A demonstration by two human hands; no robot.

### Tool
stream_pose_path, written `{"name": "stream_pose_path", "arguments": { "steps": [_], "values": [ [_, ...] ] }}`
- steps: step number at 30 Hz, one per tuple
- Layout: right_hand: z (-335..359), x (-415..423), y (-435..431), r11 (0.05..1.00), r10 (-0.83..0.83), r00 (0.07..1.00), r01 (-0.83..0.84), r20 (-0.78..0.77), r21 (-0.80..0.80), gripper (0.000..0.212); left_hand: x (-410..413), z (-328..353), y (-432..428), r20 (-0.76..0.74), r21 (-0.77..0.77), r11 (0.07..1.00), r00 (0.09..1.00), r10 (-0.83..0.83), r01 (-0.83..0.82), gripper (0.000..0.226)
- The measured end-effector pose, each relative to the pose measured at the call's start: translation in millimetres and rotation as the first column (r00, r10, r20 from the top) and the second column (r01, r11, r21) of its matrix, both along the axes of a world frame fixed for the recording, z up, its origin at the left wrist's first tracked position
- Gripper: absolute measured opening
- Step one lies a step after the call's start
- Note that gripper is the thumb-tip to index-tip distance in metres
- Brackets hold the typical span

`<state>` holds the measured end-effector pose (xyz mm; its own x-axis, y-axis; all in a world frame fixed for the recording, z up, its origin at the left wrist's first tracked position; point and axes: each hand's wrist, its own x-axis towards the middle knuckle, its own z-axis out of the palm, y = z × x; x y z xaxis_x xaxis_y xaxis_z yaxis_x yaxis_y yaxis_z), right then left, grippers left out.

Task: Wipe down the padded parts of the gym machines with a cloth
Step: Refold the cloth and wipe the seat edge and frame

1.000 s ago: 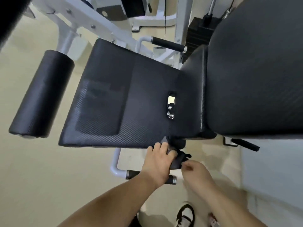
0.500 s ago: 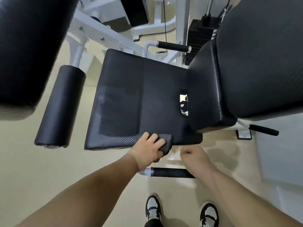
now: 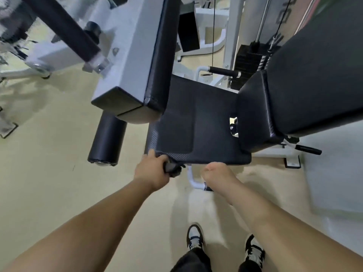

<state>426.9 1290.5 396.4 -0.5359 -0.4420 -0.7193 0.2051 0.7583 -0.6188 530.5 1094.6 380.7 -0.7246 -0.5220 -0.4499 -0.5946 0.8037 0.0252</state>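
Note:
The black padded seat [image 3: 198, 122] of a white-framed gym machine lies in the middle of the view. Behind it on the right rises the black back pad [image 3: 306, 79]. My left hand [image 3: 152, 171] is shut on a dark grey cloth [image 3: 172, 168] at the seat's near left corner, with the thumb on the seat edge. My right hand [image 3: 215, 173] hangs just below the seat's near edge with its fingers curled and nothing in them. A black roller pad [image 3: 107, 138] sticks out at the left of the seat.
A second pad on a white frame [image 3: 137, 55] hangs close above the seat on the left. A white side handle [image 3: 193, 179] lies under my hands. A weight stack [image 3: 251, 61] stands behind. My shoes [image 3: 194, 238] are on the beige floor.
My left hand has slid the cloth leftwards along the seat's near edge to the left corner. My head has pulled back and up, so the upper pad now fills the top left.

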Motion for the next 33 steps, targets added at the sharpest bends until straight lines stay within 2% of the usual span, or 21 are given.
{"name": "stream_pose_path", "arguments": {
  "steps": [2, 4, 6, 8, 10, 11, 13, 15, 18, 21, 23, 25, 27, 29, 31, 33],
  "values": [
    [7.2, 13.9, 0.7, 0.994, -0.106, 0.993, 0.108, 0.054, -0.028, 0.028, -4.7, 5.5, 27.1, -0.128, 0.261, 0.957, 0.977, 0.168, -0.13, 0.031],
    [22.4, 26.3, 1.5, 0.958, -0.273, 0.958, 0.28, 0.092, -0.069, 0.03, -6.6, 21.0, 54.0, -0.19, 0.552, 0.797, 0.895, 0.405, -0.243, 0.023],
    [35.9, 38.1, 4.5, 0.889, -0.429, 0.888, 0.447, 0.166, -0.095, 0.032, -4.5, 38.0, 77.3, -0.197, 0.748, 0.62, 0.813, 0.548, -0.237, 0.015],
    [45.8, 54.2, 9.6, 0.804, -0.535, 0.8, 0.581, 0.272, -0.127, 0.028, 6.3, 56.1, 95.1, -0.224, 0.815, 0.558, 0.802, 0.554, -0.157, 0.011],
    [54.8, 64.7, 14.0, 0.725, -0.596, 0.723, 0.671, 0.349, -0.154, 0.039, 17.3, 74.7, 103.2, -0.267, 0.85, 0.524, 0.814, 0.516, -0.053, 0.005],
    [57.2, 66.7, 16.0, 0.703, -0.614, 0.702, 0.694, 0.361, -0.154, 0.046, 23.1, 81.8, 104.3, -0.248, 0.879, 0.474, 0.809, 0.533, -0.043, 0.003],
    [66.3, 69.1, 20.0, 0.705, -0.612, 0.709, 0.69, 0.351, -0.163, 0.044, 36.2, 97.3, 100.2, -0.152, 0.943, 0.323, 0.758, 0.634, -0.081, 0.014],
    [73.7, 70.8, 23.2, 0.727, -0.582, 0.733, 0.663, 0.351, -0.179, 0.032, 49.4, 102.0, 90.1, -0.041, 0.968, 0.205, 0.706, 0.707, -0.148, 0.028],
    [85.9, 80.8, 18.9, 0.75, -0.516, 0.757, 0.625, 0.4, -0.217, 0.022, 67.8, 105.6, 68.4, 0.095, 0.971, 0.091, 0.702, 0.706, -0.223, 0.02],
    [94.8, 95.3, -11.1, 0.733, -0.516, 0.74, 0.642, 0.431, -0.225, 0.024, 81.8, 103.1, 35.3, 0.196, 0.958, 0.052, 0.774, 0.602, -0.283, 0.025],
    [91.5, 105.2, -35.2, 0.736, -0.54, 0.744, 0.644, 0.393, -0.209, 0.022, 88.5, 99.9, 9.2, 0.206, 0.954, 0.064, 0.794, 0.571, -0.293, 0.033],
    [84.5, 119.1, -70.3, 0.722, -0.606, 0.732, 0.67, 0.311, -0.17, 0.017, 95.8, 93.3, -29.8, 0.169, 0.951, 0.112, 0.784, 0.597, -0.29, 0.031],
    [77.0, 135.9, -103.6, 0.692, -0.68, 0.696, 0.713, 0.232, -0.111, 0.012, 101.8, 87.6, -71.0, 0.115, 0.935, 0.198, 0.779, 0.617, -0.295, 0.016],
    [73.7, 154.3, -129.9, 0.654, -0.725, 0.652, 0.753, 0.224, -0.077, 0.016, 110.9, 86.5, -107.3, 0.101, 0.926, 0.238, 0.8, 0.591, -0.292, 0.018],
    [70.1, 173.7, -146.3, 0.61, -0.752, 0.605, 0.789, 0.263, -0.073, 0.017, 119.1, 90.7, -134.6, 0.107, 0.94, 0.217, 0.828, 0.55, -0.265, 0.025],
    [67.0, 190.2, -159.7, 0.576, -0.746, 0.566, 0.813, 0.351, -0.085, 0.013, 127.0, 95.0, -156.0, 0.131, 0.956, 0.154, 0.833, 0.537, -0.25, 0.027]
  ]
}}
